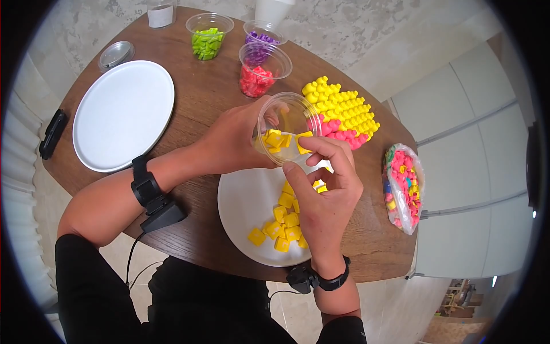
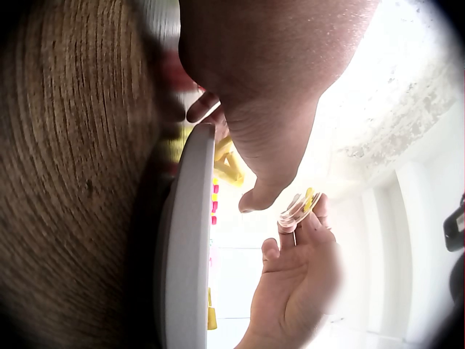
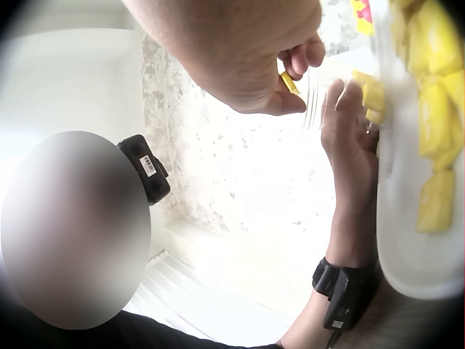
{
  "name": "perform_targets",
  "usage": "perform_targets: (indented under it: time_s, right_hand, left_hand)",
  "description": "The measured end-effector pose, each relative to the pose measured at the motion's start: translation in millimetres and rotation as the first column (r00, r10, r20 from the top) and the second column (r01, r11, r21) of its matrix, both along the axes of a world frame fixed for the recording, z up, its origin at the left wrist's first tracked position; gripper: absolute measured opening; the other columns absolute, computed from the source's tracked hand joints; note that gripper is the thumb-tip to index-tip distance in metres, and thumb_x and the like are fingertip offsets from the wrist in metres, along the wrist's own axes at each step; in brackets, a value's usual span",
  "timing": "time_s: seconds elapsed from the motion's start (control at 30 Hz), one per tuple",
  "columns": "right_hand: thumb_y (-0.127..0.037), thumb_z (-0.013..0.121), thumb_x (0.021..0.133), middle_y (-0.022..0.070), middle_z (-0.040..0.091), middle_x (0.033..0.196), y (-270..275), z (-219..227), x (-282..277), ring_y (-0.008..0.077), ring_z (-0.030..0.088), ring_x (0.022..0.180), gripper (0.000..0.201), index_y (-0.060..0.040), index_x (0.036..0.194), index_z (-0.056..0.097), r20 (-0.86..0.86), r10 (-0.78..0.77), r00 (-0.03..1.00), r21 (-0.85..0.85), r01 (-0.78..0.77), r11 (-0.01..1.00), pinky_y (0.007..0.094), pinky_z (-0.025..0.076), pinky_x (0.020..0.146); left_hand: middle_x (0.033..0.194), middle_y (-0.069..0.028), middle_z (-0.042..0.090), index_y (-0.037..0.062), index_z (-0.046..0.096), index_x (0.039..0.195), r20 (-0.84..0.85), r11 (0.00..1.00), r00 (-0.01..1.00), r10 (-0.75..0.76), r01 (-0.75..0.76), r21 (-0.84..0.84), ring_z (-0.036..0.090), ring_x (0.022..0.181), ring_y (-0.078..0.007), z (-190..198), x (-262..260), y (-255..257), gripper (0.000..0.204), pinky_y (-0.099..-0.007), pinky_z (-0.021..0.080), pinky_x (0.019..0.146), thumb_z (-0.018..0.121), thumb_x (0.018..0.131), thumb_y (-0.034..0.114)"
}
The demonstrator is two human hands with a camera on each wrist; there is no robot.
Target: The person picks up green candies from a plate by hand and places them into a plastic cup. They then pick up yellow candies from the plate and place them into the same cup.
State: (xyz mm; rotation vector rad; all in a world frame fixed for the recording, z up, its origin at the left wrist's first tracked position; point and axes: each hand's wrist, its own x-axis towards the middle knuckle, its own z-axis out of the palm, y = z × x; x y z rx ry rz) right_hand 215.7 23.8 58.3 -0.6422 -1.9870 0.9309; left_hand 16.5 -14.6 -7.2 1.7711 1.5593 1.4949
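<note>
My left hand (image 1: 232,137) holds a clear plastic cup (image 1: 295,114), tilted with its mouth toward the head camera. Several yellow cube-like pieces (image 1: 275,139) lie inside. Thumb and forefinger of my right hand (image 1: 329,200) pinch one yellow piece (image 1: 304,143) at the cup's mouth; the right wrist view shows this piece (image 3: 290,83) between the fingertips. Below both hands stands a white plate (image 1: 238,200) with many yellow pieces (image 1: 279,214), partly hidden by the right hand.
An upside-looking second white plate (image 1: 123,117) lies at the left. Behind stand cups of green pieces (image 1: 207,43), red pieces (image 1: 256,80) and purple pieces (image 1: 260,40). Yellow and pink duck-like figures (image 1: 344,109) stand in rows; a bag of colourful pieces (image 1: 405,186) sits at the right edge.
</note>
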Motion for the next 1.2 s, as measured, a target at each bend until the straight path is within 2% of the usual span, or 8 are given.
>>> perform_targets:
  time_s: [0.67,0.73,1.2]
  right_hand:
    - [0.006,0.081,0.081,0.0044,0.068,0.114,-0.3,0.4,0.7,0.0102,0.059,0.092,0.034,-0.0079,0.112,0.077,0.014,0.006,1.000,-0.004,-0.006,1.000,0.0218,0.047,0.062]
    - [0.008,0.081,0.082,0.0050,0.066,0.116,-1.8,3.3,0.6,0.0089,0.058,0.092,0.031,-0.0019,0.111,0.076,0.038,-0.004,0.999,-0.008,0.004,1.000,0.0213,0.050,0.066]
    - [0.006,0.081,0.082,0.0048,0.067,0.115,-2.5,4.2,0.5,0.0090,0.059,0.092,0.030,-0.0019,0.111,0.076,0.038,0.002,0.999,-0.019,-0.001,1.000,0.0215,0.050,0.067]
  left_hand:
    - [0.117,-0.0063,0.069,0.0023,0.055,0.146,-0.026,1.000,1.000,0.002,-0.003,-0.023,0.066,0.097,-0.0148,0.2,-1.5,0.1,0.090,-0.0325,0.056,0.089,0.099,0.069,0.020]
    - [0.118,-0.0063,0.069,0.0023,0.056,0.146,-0.017,1.000,1.000,-0.003,0.003,-0.026,0.066,0.097,-0.0146,0.6,-1.4,-0.3,0.090,-0.0324,0.056,0.089,0.099,0.069,0.020]
    - [0.120,-0.0060,0.069,0.0021,0.055,0.148,-0.045,1.000,0.999,-0.006,0.006,-0.007,0.065,0.095,-0.0135,-1.0,-2.4,-0.1,0.092,-0.0315,0.056,0.087,0.100,0.069,0.020]
